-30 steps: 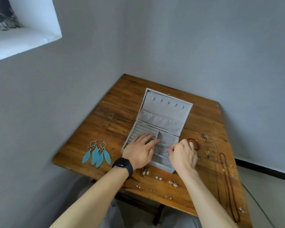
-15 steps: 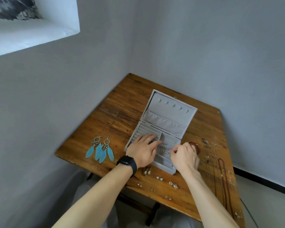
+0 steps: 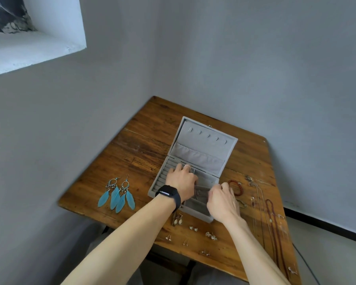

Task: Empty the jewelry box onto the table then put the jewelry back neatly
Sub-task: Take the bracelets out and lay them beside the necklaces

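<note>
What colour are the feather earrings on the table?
Turquoise blue feather earrings, clearest in the head view.

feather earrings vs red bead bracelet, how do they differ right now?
The feather earrings are blue and long; the red bead bracelet is a small closed loop. Earrings lie left of the jewelry box, bracelet right of it. Earrings are in full view; the bracelet is partly hidden by the right hand. Both lie on the wooden table, outside the box.
</note>
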The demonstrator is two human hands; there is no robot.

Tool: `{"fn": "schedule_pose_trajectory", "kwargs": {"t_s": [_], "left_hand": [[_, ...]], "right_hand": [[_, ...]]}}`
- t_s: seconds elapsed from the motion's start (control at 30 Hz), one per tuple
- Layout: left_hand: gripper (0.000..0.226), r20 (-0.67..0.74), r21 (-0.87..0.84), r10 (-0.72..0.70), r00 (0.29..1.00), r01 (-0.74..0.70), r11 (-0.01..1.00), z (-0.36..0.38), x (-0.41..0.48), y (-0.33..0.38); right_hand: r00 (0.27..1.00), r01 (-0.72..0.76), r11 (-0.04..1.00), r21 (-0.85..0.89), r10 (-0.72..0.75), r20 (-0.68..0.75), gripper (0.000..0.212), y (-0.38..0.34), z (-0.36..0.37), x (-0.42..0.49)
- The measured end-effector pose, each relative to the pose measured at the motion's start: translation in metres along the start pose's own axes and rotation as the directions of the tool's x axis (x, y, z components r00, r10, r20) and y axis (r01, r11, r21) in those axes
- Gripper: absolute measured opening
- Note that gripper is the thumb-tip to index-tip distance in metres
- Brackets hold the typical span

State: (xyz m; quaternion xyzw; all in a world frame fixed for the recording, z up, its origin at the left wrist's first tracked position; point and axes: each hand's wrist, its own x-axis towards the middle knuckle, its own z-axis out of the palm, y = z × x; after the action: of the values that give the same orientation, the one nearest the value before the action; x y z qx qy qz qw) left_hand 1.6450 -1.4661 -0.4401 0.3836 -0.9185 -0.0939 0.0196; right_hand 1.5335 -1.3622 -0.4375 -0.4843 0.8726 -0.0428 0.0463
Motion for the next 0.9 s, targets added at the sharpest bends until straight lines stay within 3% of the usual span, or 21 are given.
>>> {"fn": "schedule_pose_trajectory", "kwargs": {"t_s": [0.13,0.23,0.5,0.67,0.77,0.9], "left_hand": [[0.026,0.011,-0.067,-0.026,1.0,0.026,0.997,-0.001,0.001,-0.001],[0.028,0.05,-0.1,-0.046,0.998,0.05,0.994,-0.005,0.002,0.0],[0.03,0.061,-0.008,-0.079,0.995,0.08,0.997,-0.013,0.0,0.01],[0.036,0.066,0.097,0.024,0.997,-0.031,0.995,-0.012,0.003,0.01],[0.036,0.054,0.095,0.086,0.995,-0.091,0.991,-0.01,0.006,0.008],[0.03,0.039,-0.021,0.08,0.996,-0.079,0.997,-0.004,0.005,0.0]], "right_hand": [[0.997,0.067,0.956,0.285,-0.056,-0.049,0.013,0.02,-0.013,-0.011],[0.994,0.075,0.913,0.401,-0.039,-0.098,0.013,0.024,-0.025,-0.016],[0.987,0.035,0.855,0.518,0.051,-0.15,0.008,0.023,-0.04,-0.022],[0.984,0.063,0.82,0.568,0.044,-0.173,0.008,0.023,-0.052,-0.031],[0.995,0.052,0.808,0.587,0.008,-0.1,0.01,0.025,-0.051,-0.035],[0.992,0.039,0.769,0.638,0.045,-0.114,0.011,0.031,-0.049,-0.039]]}}
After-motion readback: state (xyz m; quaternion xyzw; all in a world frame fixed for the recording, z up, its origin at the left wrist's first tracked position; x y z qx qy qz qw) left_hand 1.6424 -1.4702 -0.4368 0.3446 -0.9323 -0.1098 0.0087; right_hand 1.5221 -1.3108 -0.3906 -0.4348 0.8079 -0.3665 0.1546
